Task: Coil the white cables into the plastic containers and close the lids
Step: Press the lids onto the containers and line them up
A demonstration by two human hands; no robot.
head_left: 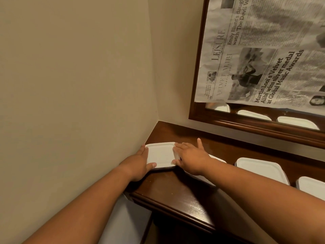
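Observation:
A white-lidded plastic container point(161, 154) sits in the left corner of the dark wooden dresser top point(175, 191), against the wall. My left hand point(140, 164) grips its left side, thumb over the front edge of the lid. My right hand point(190, 156) lies on the lid's right edge with its fingers spread and flat. A second container point(216, 158) lies mostly hidden under my right wrist. Further right stand a third lidded container point(262, 169) and another point(311, 187). No cable shows.
The beige wall point(79, 85) closes in on the left. A wood-framed mirror point(255, 124) hangs behind the dresser, covered with a newspaper sheet point(263, 50); its lower strip reflects the lids. The dresser's front edge point(175, 212) runs diagonally below my arms.

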